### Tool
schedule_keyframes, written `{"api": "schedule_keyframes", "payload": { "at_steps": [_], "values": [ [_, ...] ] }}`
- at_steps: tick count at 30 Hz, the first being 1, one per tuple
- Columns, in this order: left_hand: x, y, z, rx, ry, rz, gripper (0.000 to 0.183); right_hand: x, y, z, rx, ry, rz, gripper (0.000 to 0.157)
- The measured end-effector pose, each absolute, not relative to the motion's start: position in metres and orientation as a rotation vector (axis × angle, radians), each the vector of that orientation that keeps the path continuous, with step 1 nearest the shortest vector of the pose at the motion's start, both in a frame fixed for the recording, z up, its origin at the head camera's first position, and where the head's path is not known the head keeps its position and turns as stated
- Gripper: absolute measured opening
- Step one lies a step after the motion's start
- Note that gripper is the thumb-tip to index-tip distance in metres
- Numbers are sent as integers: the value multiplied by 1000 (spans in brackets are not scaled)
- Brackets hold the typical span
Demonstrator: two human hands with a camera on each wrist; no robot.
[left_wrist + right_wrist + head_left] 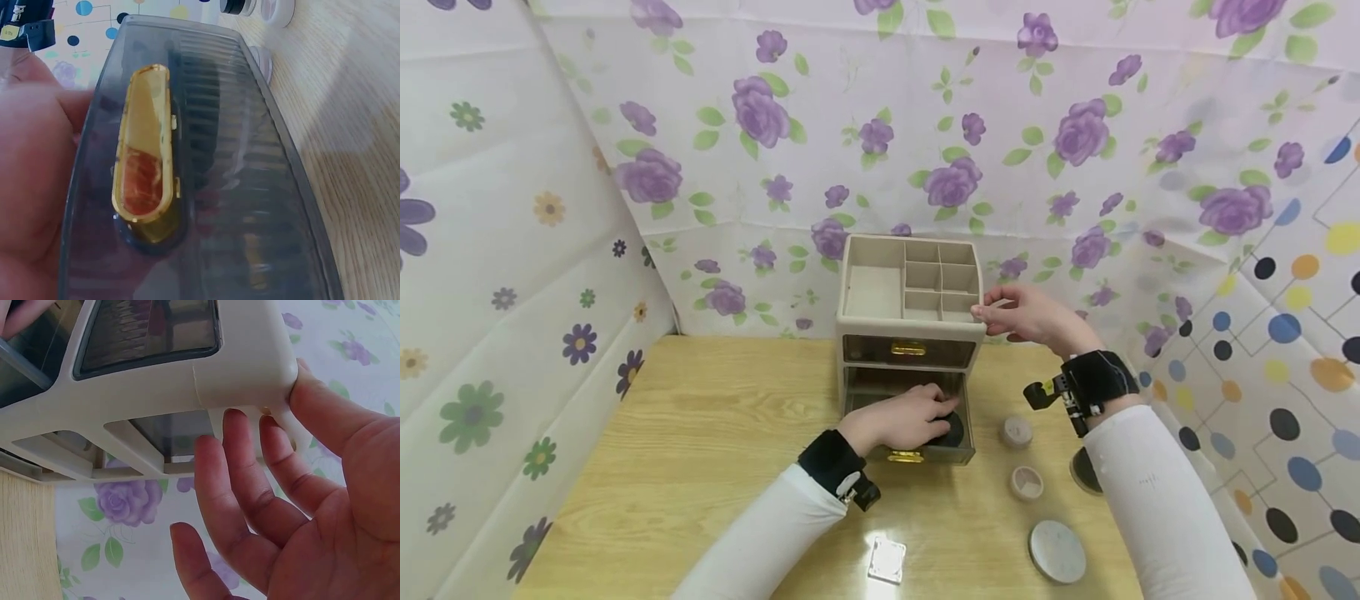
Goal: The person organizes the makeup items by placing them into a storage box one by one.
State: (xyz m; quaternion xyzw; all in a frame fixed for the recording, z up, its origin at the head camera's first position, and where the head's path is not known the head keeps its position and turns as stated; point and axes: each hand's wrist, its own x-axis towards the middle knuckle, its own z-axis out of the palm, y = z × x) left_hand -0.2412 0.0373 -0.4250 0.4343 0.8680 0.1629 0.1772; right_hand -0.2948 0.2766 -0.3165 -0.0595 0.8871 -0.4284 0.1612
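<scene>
A cream desktop drawer organizer [912, 322] stands on the table, its lower clear-grey drawer [970, 442] pulled out. Inside that drawer lies a round black case [956, 430], partly covered by my left hand [904, 417], whose fingers lie over it. In the left wrist view, the drawer front with its gold handle [142, 144] hides the fingertips. My right hand [1028, 317] holds the organizer's upper right edge. The right wrist view shows the thumb [319, 403] against the corner and the other fingers spread beside the open-framed side, some touching it.
Right of the organizer sit a small round container [1017, 432], a three-part round pan [1026, 483], a silvery round case [1057, 552] and a dark round item [1084, 471] partly behind the right sleeve. A shiny square palette [887, 559] lies in front. Patterned cloth [760, 167] hangs behind.
</scene>
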Motion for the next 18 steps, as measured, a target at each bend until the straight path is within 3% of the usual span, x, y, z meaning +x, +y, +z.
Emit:
{"api": "schedule_keyframes", "payload": {
  "at_steps": [18],
  "values": [
    [-240, 39, -422, 1218, 2522, 443, 44, -294, 277, -319, -151, 2533, -1268, 62]
  ]
}}
